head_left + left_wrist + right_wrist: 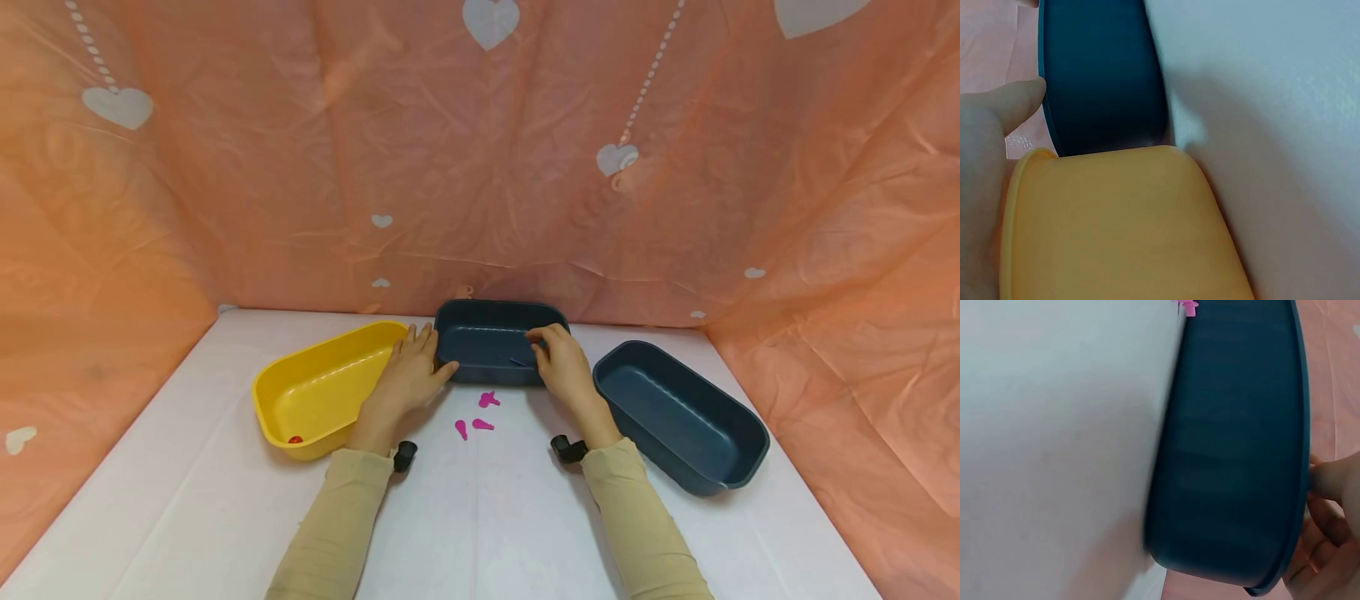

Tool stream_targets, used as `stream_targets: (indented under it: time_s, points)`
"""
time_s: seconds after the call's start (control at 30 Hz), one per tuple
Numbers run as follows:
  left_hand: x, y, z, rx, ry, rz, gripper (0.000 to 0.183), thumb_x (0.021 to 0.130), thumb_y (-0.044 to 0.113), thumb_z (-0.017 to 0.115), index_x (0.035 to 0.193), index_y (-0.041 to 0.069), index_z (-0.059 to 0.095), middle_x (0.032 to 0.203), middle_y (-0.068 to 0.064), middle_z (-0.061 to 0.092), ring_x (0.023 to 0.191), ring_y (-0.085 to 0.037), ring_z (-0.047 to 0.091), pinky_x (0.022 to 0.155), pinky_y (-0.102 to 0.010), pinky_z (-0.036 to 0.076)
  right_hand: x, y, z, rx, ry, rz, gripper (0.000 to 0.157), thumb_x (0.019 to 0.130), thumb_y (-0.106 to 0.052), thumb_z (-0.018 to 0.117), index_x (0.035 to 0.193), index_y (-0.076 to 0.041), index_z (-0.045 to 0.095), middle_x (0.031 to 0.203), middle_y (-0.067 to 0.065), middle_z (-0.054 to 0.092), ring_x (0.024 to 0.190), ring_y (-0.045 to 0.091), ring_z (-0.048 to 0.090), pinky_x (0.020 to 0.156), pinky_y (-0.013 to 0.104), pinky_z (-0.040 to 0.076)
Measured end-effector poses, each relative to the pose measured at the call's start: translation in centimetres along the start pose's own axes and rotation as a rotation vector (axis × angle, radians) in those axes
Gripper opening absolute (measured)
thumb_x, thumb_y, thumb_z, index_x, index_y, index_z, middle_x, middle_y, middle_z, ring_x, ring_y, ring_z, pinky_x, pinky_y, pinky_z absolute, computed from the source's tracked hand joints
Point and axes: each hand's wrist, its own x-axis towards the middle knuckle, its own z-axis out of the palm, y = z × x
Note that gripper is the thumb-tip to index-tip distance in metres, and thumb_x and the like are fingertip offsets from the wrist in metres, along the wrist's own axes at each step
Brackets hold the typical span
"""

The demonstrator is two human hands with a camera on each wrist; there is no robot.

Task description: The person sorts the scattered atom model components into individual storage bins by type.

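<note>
My left hand (408,375) lies at the left end of the middle dark blue bin (457,374), fingers spread over the gap beside the yellow bin (270,408). Its thumb (1025,100) touches the dark bin's rim in the left wrist view. Over the right end of that same bin is my right hand (562,362), its fingers bent inward; I cannot tell whether they pinch something small. A thin blue piece (519,362) lies in the bin beside it. In the right wrist view the rim hides the tips of the right fingers (1325,547).
Several small pink pieces (483,424) lie on the white table in front of the middle bin. A small red object (296,439) sits in the yellow bin's near end. Another dark blue bin (756,442) stands angled on the right. A peach curtain (487,183) hangs behind.
</note>
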Motion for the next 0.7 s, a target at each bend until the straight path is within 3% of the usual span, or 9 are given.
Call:
stream_targets:
  time_s: [0.17,0.33,0.5,0.7]
  points:
    - [0.1,0.0,0.0,0.001,0.004,-0.005,0.081,0.107,0.046,0.054,0.161,-0.006,0.025,0.172,-0.022,0.016,0.160,-0.042,0.005,0.129,-0.057,0.006,-0.1,-0.3,-0.5,0.001,-0.019,0.020,0.021,0.101,-0.006,0.065,0.121,-0.003,0.072,0.119,0.014,0.066,0.090,0.027,0.064,0.081,0.045,0.055]
    - [0.3,0.3,0.0,-0.001,0.051,0.031,0.078,0.106,0.044,0.056,0.161,-0.005,0.029,0.170,-0.021,0.022,0.159,-0.040,0.012,0.129,-0.057,0.008,-0.2,-0.7,-1.5,-0.001,-0.004,0.065,0.024,0.104,-0.015,0.065,0.126,-0.006,0.070,0.121,0.010,0.063,0.094,0.025,0.063,0.079,0.044,0.054]
    - [0.0,1.0,-0.2,0.007,0.123,0.082,0.068,0.106,0.037,0.058,0.158,-0.002,0.038,0.168,-0.017,0.032,0.156,-0.038,0.025,0.128,-0.057,0.016,-0.7,-1.3,-2.8,0.005,0.059,0.064,0.028,0.104,-0.019,0.064,0.129,-0.008,0.069,0.127,0.011,0.063,0.106,0.029,0.063,0.083,0.050,0.054]
    - [-0.8,2.5,-0.7,-0.004,0.264,0.190,0.059,0.103,0.027,0.065,0.154,0.002,0.049,0.160,-0.014,0.046,0.147,-0.036,0.043,0.123,-0.055,0.031,-1.9,-1.7,-5.2,-0.005,0.136,0.019,0.035,0.104,-0.019,0.064,0.136,-0.005,0.065,0.140,0.015,0.059,0.126,0.036,0.057,0.100,0.057,0.049]
